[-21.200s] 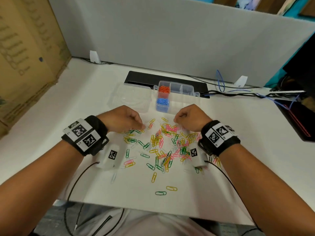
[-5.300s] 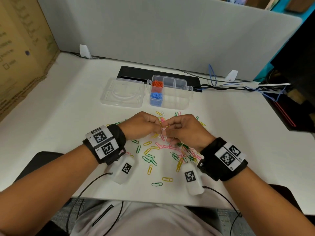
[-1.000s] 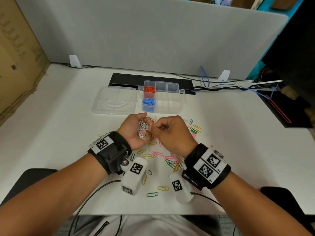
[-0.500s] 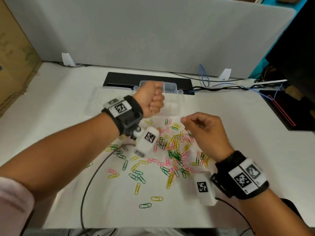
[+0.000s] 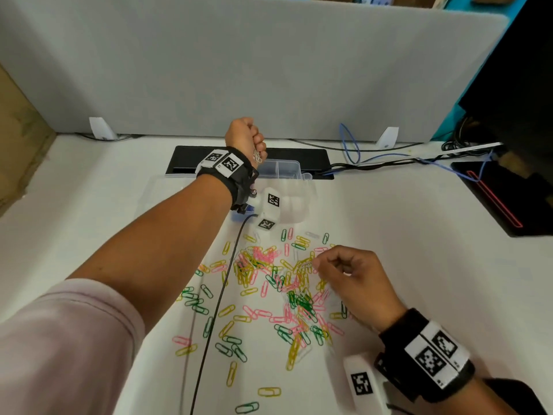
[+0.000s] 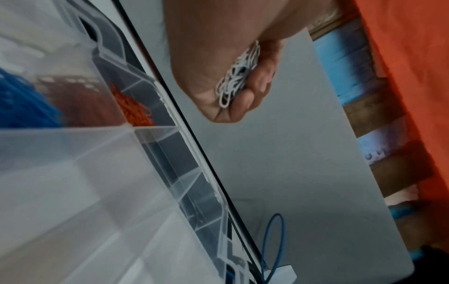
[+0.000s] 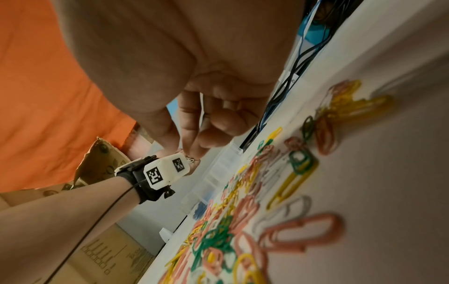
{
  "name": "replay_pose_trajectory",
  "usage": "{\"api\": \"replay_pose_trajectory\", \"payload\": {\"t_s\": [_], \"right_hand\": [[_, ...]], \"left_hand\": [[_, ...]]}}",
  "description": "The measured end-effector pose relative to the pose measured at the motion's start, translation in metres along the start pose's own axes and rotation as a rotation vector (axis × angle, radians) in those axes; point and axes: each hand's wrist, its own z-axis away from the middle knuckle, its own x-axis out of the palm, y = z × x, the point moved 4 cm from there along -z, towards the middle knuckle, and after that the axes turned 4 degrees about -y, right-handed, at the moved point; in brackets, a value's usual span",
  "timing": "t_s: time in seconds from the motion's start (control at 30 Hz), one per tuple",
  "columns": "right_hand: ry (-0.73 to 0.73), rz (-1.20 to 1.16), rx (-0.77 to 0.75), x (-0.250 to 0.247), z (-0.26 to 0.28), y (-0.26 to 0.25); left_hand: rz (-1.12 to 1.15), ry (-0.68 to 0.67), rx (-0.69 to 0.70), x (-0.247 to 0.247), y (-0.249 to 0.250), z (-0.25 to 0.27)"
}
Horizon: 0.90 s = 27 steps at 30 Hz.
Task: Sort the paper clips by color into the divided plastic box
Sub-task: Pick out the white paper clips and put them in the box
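My left hand (image 5: 248,139) is a fist held over the far left part of the clear divided box (image 5: 294,167). It grips a bunch of white paper clips (image 5: 257,157), which poke out of the left hand (image 6: 206,57) as a white bunch (image 6: 238,76). Orange clips (image 6: 133,109) and blue clips (image 6: 24,107) fill two compartments of the box (image 6: 73,153). My right hand (image 5: 344,265) hovers low over the loose pile of pink, yellow and green clips (image 5: 269,283). Its thumb and forefinger pinch what looks like one white clip (image 5: 305,265).
The clear lid (image 5: 167,190) lies left of the box, partly under my arm. A black slot (image 5: 299,157), cables (image 5: 389,163) and the grey partition (image 5: 269,70) stand behind. A cardboard box (image 5: 18,145) is at left, a black pad (image 5: 508,190) at right. My wrist cable (image 5: 221,295) crosses the pile.
My left hand closed on the white clips gathered in its palm and rose forward to above the box. My right hand left it and dropped back to the pile.
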Motion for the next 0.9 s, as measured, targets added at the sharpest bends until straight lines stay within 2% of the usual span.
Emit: {"api": "replay_pose_trajectory", "payload": {"t_s": [0.3,0.63,0.8,0.9], "right_hand": [[0.001,-0.024,0.024,-0.003,-0.001,0.002],[-0.004,-0.045,0.027,-0.002,-0.001,0.002],[-0.007,-0.050,0.015,-0.001,0.000,0.002],[0.002,-0.039,0.013,-0.002,0.001,0.000]], "left_hand": [[-0.113,0.023,-0.016,-0.003,-0.019,-0.008],[-0.216,-0.037,0.045,0.000,-0.017,-0.007],[-0.375,0.009,0.102,0.005,-0.017,-0.004],[-0.335,0.032,0.127,0.003,-0.014,-0.003]]}}
